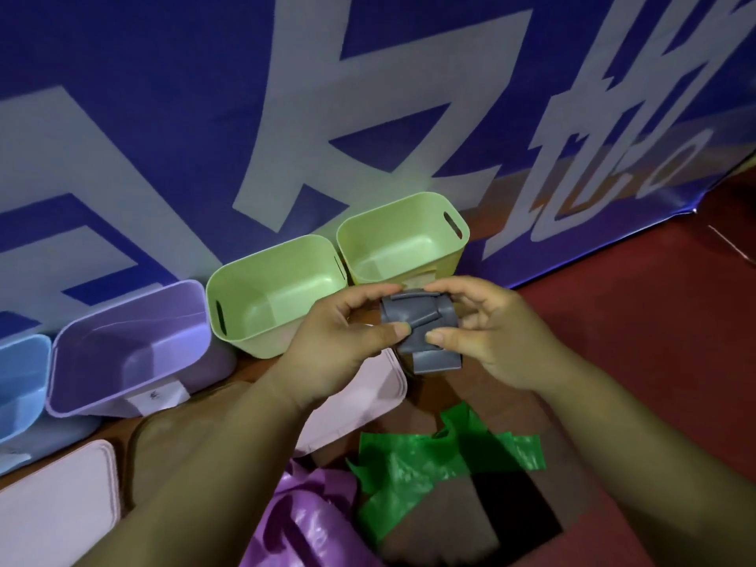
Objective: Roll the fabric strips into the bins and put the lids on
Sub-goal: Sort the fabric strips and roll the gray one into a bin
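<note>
A grey fabric strip (421, 327), partly rolled, is held in front of two green bins. My left hand (339, 337) pinches its left side between thumb and fingers. My right hand (491, 333) pinches its right side. A loose end hangs below the roll. The left green bin (245, 317) and the right green bin (409, 210) stand empty against the banner. A purple bin (82, 382) and a blue bin (16, 362) stand further left. Green fabric strips (429, 460) and a purple strip (302, 521) lie below my arms.
A blue banner (204, 116) with large white characters hangs behind the bins. Pale pink lids lie flat, one (53, 509) at the lower left and one (360, 403) under my left wrist. The surface (654, 304) to the right is dark red.
</note>
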The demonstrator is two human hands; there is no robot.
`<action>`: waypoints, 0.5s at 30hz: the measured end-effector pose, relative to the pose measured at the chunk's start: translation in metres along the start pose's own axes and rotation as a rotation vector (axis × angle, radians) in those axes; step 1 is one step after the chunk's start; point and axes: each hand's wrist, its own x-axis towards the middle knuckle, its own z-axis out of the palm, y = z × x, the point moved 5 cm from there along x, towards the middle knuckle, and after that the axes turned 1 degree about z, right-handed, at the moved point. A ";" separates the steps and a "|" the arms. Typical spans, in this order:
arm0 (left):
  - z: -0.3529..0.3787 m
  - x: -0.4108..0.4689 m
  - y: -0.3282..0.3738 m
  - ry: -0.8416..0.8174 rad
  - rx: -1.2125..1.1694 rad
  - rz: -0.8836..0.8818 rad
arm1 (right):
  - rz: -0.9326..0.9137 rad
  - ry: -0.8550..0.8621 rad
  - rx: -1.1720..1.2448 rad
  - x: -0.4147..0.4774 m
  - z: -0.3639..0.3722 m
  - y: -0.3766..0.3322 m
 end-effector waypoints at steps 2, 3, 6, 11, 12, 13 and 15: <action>0.005 0.018 0.006 -0.008 0.009 -0.003 | 0.024 -0.008 0.058 0.018 -0.011 0.006; 0.005 0.028 0.008 -0.009 0.017 -0.009 | 0.035 -0.016 0.091 0.027 -0.013 0.008; -0.002 0.067 0.007 0.022 0.034 -0.032 | 0.072 -0.015 0.108 0.062 -0.023 0.012; -0.024 0.137 0.002 0.100 0.172 0.026 | 0.111 -0.054 0.081 0.131 -0.034 0.026; -0.028 0.151 0.000 0.110 0.177 0.019 | 0.115 -0.055 0.065 0.146 -0.036 0.030; -0.032 0.164 -0.002 0.113 0.185 0.014 | 0.114 -0.056 0.042 0.160 -0.037 0.035; -0.039 0.189 -0.007 0.127 0.204 0.014 | 0.109 -0.061 -0.016 0.185 -0.040 0.044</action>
